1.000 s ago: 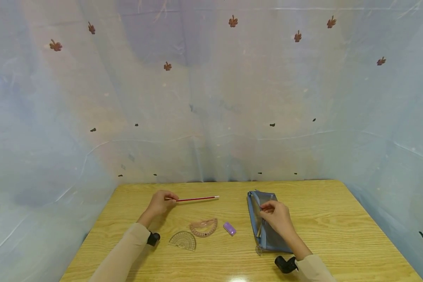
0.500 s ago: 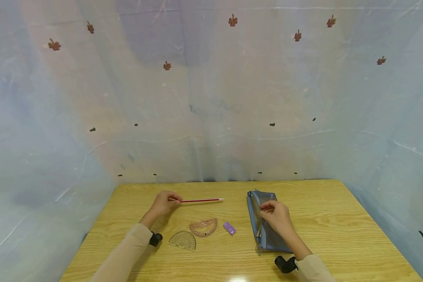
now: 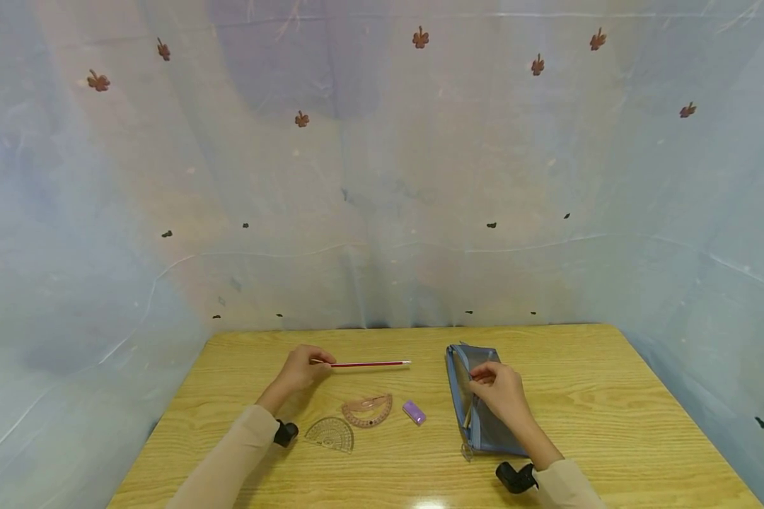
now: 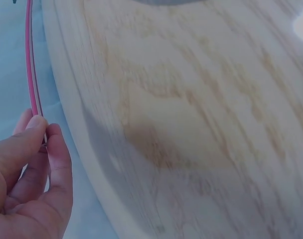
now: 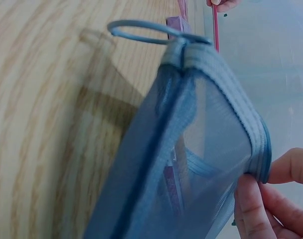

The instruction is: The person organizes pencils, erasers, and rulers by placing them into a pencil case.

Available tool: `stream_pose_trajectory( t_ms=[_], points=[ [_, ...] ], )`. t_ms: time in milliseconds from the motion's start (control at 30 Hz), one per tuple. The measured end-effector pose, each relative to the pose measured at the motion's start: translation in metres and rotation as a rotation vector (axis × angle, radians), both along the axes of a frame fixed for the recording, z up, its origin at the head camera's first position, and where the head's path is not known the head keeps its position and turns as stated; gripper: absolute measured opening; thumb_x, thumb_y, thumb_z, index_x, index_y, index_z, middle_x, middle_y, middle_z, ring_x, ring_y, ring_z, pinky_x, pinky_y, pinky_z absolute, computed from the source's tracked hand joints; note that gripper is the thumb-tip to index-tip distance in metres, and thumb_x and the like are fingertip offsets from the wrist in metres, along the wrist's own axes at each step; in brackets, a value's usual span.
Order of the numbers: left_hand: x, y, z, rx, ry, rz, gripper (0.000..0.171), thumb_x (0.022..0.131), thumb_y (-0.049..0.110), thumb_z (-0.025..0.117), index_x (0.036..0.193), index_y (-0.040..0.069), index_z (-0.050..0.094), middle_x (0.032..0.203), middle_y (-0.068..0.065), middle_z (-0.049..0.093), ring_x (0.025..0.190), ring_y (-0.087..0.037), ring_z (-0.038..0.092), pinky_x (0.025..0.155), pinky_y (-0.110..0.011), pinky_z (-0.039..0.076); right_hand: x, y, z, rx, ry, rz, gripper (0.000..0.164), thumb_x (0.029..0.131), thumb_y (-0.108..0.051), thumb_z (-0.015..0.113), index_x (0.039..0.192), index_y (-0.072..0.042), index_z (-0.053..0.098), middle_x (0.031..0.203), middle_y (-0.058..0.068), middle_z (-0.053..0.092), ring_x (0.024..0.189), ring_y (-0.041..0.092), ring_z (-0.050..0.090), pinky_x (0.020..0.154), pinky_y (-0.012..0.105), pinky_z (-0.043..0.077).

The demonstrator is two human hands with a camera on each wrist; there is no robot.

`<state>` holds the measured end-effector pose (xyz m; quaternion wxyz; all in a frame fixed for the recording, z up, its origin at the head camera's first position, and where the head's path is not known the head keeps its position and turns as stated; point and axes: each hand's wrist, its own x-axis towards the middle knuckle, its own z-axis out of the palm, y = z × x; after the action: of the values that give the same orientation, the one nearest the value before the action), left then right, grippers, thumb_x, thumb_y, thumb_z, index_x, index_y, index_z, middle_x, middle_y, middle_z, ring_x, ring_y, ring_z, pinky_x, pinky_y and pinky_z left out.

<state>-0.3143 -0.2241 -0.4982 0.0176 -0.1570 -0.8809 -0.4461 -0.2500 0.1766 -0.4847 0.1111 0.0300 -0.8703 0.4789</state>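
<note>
My left hand (image 3: 302,367) pinches a red pencil (image 3: 371,364) near its left end, and its pale-tipped end points right, toward the pencil case. In the left wrist view, thumb and fingers (image 4: 36,124) close on the shaft. My right hand (image 3: 503,392) pinches the zipped edge of a blue mesh pencil case (image 3: 495,435) and holds its mouth apart. Through the mesh in the right wrist view, a purple, slim item (image 5: 172,186) shows inside the case. A zip-pull ring (image 5: 141,31) hangs off the case's near end.
Between the hands on the wooden table (image 3: 395,474) lie a pink protractor (image 3: 371,423), a clear protractor (image 3: 331,433) and a purple eraser (image 3: 414,412). A pale curtain (image 3: 382,212) with leaf shapes hangs right behind the table's back edge.
My left hand has moved a little to the right with the red pencil, whose far end is now nearer the pencil case. The right hand and the case have stayed in place.
</note>
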Motion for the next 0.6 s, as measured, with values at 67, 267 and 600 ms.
stream_pose_trajectory(
  t_ms=[67, 267, 600],
  points=[
    [0.001, 0.002, 0.001, -0.005, 0.007, 0.0, 0.008, 0.091, -0.005, 0.068, 0.096, -0.003, 0.075, 0.097, -0.016, 0.071, 0.094, -0.037, 0.069, 0.08, -0.045, 0.058, 0.0, 0.0, 0.0, 0.0, 0.0, 0.0, 0.013, 0.078, 0.009, 0.072, 0.09, 0.005, 0.072, 0.079, 0.007, 0.068, 0.071, 0.02, 0.065, 0.056, 0.024, 0.054],
    [0.004, 0.006, 0.002, -0.002, 0.002, -0.002, 0.009, 0.091, -0.006, 0.068, 0.096, -0.004, 0.074, 0.097, -0.016, 0.071, 0.092, -0.036, 0.069, 0.079, -0.044, 0.058, 0.0, 0.0, 0.0, 0.005, 0.003, 0.002, 0.013, 0.078, 0.009, 0.073, 0.091, 0.005, 0.072, 0.079, 0.007, 0.068, 0.071, 0.02, 0.066, 0.057, 0.023, 0.054],
    [0.003, 0.011, 0.001, 0.007, 0.001, -0.026, 0.008, 0.092, -0.004, 0.068, 0.097, -0.005, 0.075, 0.098, -0.016, 0.072, 0.094, -0.037, 0.068, 0.081, -0.045, 0.058, -0.001, 0.002, -0.001, 0.012, 0.014, 0.005, 0.013, 0.078, 0.009, 0.073, 0.09, 0.004, 0.072, 0.079, 0.007, 0.068, 0.071, 0.02, 0.065, 0.058, 0.023, 0.054]
  ],
)
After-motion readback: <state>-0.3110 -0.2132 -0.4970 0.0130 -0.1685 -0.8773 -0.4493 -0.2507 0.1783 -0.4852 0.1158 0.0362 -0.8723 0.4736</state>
